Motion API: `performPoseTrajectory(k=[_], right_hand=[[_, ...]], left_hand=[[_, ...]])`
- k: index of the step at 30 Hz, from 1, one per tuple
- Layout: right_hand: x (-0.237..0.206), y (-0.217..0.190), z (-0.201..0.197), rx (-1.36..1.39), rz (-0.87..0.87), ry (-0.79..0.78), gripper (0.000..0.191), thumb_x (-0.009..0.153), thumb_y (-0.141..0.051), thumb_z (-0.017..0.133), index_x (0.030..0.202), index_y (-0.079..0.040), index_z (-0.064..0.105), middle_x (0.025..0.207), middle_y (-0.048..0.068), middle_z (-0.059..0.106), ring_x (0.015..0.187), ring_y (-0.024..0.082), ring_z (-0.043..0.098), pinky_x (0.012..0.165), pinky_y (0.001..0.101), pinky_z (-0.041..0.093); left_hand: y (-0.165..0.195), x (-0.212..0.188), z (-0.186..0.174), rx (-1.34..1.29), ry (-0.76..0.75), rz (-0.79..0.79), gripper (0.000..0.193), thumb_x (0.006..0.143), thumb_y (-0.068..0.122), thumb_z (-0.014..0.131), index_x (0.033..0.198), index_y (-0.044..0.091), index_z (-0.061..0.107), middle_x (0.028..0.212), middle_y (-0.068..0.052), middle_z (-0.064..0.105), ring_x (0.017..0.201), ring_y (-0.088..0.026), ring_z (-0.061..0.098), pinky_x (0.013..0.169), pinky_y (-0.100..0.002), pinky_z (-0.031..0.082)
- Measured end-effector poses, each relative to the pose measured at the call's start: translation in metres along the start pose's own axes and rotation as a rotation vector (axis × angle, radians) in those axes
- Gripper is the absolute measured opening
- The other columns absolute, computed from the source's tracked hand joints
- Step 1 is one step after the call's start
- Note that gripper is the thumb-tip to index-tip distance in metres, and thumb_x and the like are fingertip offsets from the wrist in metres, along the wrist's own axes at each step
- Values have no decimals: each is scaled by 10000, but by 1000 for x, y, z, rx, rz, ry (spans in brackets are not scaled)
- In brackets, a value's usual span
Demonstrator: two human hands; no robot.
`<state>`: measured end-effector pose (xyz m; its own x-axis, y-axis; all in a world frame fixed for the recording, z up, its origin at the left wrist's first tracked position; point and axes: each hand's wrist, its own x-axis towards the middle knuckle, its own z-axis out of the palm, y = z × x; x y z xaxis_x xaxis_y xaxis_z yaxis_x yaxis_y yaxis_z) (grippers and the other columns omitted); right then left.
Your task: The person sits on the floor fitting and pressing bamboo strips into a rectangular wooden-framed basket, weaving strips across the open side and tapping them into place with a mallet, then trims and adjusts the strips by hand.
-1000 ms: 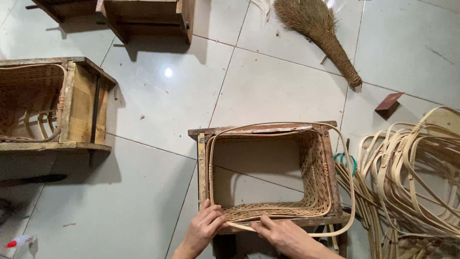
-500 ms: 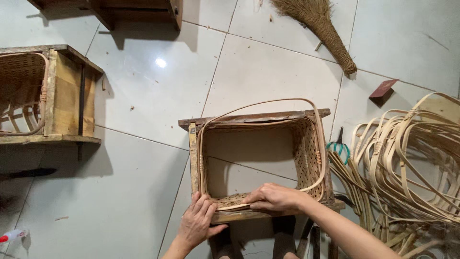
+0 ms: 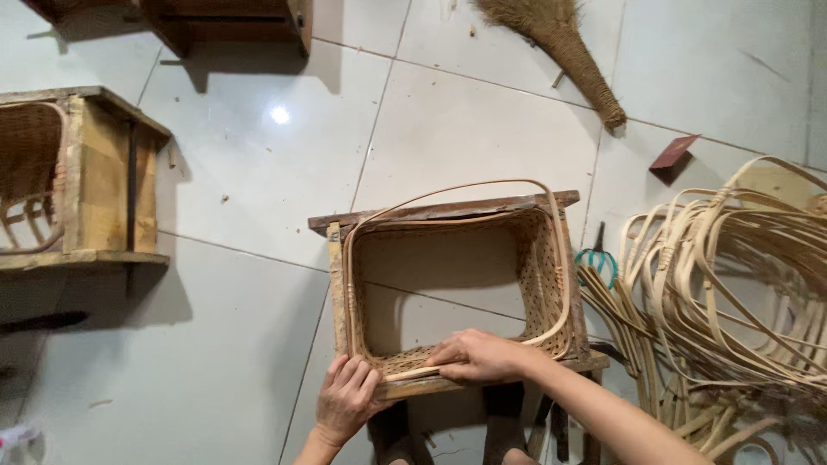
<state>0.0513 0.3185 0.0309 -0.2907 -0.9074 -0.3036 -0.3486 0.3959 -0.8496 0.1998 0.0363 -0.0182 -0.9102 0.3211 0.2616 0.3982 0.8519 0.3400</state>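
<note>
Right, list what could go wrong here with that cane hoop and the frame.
1. The cane hoop bows above the wooden frame; it may spring free if the right hand lets go.
2. The left hand presses only the frame's near edge, so it might tip.
3. The loose cane pile lies close and may snag.

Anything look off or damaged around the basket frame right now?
Mostly orderly. The rattan hoop bulges past the far edge of the wooden frame instead of following the woven wall. The left hand and right hand press its near side. A small reddish scrap lies loose on the floor.
</note>
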Motion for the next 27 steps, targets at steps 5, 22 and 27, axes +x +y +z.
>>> performPoseTrajectory(k=[5,22,27], right_hand=[[-47,8,-57,281,359,726,330,1027,-259,471,1133,-118,749,1200,69,725,1063,189,714,899,346,648],[-77,77,-135,-444,651,753,274,883,-51,656,1025,57,447,884,306,623,834,509,633,721,553,537],[-88,79,-103,-453,778,671,195,940,-35,601,1020,47,443,901,289,621,814,465,665,701,519,574]], left_hand=[[3,-7,4,27,16,-11,438,731,478,762,962,122,655,955,-37,632,1059,-235,605,1036,-463,397],[-6,-31,33,6,-81,26,519,687,592,774,908,128,704,878,-46,665,1002,-248,631,962,-462,426],[-2,-32,29,31,-135,-41,510,675,584,776,913,138,708,890,-21,669,1034,-233,639,1000,-461,424]])
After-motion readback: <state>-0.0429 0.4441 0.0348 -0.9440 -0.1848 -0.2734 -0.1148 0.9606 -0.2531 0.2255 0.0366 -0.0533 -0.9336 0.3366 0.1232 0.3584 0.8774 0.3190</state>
